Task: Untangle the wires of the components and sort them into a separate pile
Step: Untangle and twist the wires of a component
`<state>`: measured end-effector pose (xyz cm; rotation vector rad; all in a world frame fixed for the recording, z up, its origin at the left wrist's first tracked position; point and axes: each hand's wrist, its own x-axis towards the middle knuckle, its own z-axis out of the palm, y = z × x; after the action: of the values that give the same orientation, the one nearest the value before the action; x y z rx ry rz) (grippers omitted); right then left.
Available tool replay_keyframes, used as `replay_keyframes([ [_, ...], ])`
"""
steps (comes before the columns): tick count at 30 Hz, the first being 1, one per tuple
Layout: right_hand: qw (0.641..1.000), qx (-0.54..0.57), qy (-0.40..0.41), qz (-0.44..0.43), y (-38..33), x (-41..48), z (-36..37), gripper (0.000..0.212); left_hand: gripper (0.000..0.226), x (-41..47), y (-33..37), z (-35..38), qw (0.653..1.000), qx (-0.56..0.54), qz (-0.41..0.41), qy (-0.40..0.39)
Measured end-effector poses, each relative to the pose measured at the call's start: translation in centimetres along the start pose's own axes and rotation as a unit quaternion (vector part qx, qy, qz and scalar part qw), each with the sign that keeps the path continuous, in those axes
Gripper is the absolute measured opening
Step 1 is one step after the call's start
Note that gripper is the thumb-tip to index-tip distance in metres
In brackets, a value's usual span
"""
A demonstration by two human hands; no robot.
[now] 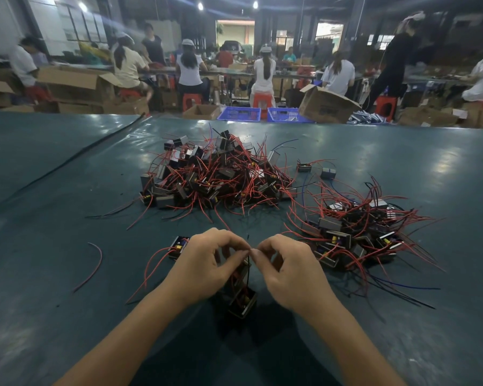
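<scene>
A big tangled pile (215, 174) of small black box components with red wires lies mid-table. A second, looser pile (357, 235) sits to the right. My left hand (207, 263) and my right hand (293, 268) meet fingertip to fingertip, both pinching a thin black wire (247, 270). That wire drops to a black component (243, 302) between my wrists. Another component (179, 246) with red wires lies just left of my left hand, partly hidden by it.
A loose red wire (94, 267) lies at the left on the dark green table (67, 316). Two single components (315, 169) rest behind the right pile. A black cable (76, 157) runs across the far left. Beyond the far edge are blue crates (239, 114), cardboard boxes and seated workers.
</scene>
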<state>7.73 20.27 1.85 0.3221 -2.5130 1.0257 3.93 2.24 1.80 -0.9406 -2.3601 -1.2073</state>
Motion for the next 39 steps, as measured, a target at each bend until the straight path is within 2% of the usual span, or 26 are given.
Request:
replay_keyframes([
  [4, 0.991, 0.083, -0.028, 0.098, 0.2, 0.1, 0.5, 0.027, 0.011, -0.1, 0.0, 0.2, 0.998, 0.047, 0.027, -0.021],
  [6, 0.985, 0.136, -0.025, 0.107, 0.1, 0.1, 0.5, 0.031, 0.011, -0.1, 0.1, 0.2, 0.999, 0.037, 0.026, -0.022],
  [9, 0.99, 0.133, -0.017, 0.037, 0.1, 0.1, -0.2, 0.022, 0.013, 0.1, 0.0, 0.0, 1.0, -0.001, 0.008, -0.003],
  [11, 0.997, 0.056, 0.002, -0.048, 0.4, 0.1, -0.9, 0.012, 0.016, 0.2, -0.1, -0.1, 1.0, -0.019, -0.012, -0.001],
  [14, 0.987, -0.056, 0.035, -0.147, 0.6, 0.0, -1.3, 0.01, 0.014, 0.3, 0.0, -0.3, 0.998, -0.046, -0.039, -0.018],
  [19, 0.98, -0.039, 0.058, -0.187, 0.8, 0.1, -1.6, 0.02, 0.016, 0.5, 0.4, -0.9, 0.993, -0.088, -0.067, -0.049],
  [22, 0.982, -0.025, 0.057, -0.176, 0.6, 0.0, -1.2, 0.017, 0.02, 0.3, 0.7, -0.9, 0.995, -0.075, -0.052, -0.046],
  [25, 0.987, -0.005, 0.065, -0.145, 0.4, 0.0, -0.8, 0.012, 0.015, 0.2, 0.8, -0.7, 0.998, -0.046, -0.033, -0.036],
  [27, 0.992, -0.012, 0.068, -0.106, 0.1, 0.0, -0.5, 0.016, 0.017, 0.2, 0.6, -0.7, 0.999, -0.027, -0.022, -0.027],
  [29, 0.998, 0.027, 0.053, -0.027, -0.1, 0.0, -0.1, 0.022, 0.02, 0.2, 0.5, -0.6, 1.0, -0.013, -0.005, -0.021],
  [30, 0.996, 0.084, 0.035, 0.024, -0.3, 0.1, 0.2, 0.026, 0.018, 0.2, 0.4, -0.6, 1.0, -0.006, 0.006, -0.02],
  [34, 0.93, 0.321, -0.016, 0.18, -0.9, 0.4, 0.8, 0.039, 0.01, 0.2, 0.5, -0.5, 0.999, 0.002, 0.035, -0.002],
  [39, 0.857, 0.424, -0.05, 0.289, -1.2, 0.2, 1.0, 0.035, 0.01, 0.2, 0.5, -0.5, 0.999, 0.002, 0.046, 0.011],
])
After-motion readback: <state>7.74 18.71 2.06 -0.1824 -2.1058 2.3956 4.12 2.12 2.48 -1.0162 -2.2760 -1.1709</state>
